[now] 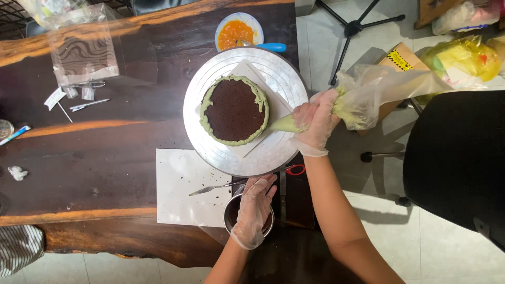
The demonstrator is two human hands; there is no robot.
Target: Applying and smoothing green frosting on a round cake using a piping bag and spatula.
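Green-filled piping bag (pixel 363 100) in right hand (pixel 315 123), touching cake (pixel 234 110).

Bright, even indoor light from above. The round silver metal turntable (pixel 210 131) shows a soft sheen, the dark glossy wooden table (pixel 105 158) reflects faintly. Shadows are short; focus is sharp throughout.

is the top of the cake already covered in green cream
No, the cake shows a bare dark brown top, with green cream only around its edge.

Piping bag (pixel 363 100) of green cream, tip touching the dark, green-rimmed cake (pixel 234 110).
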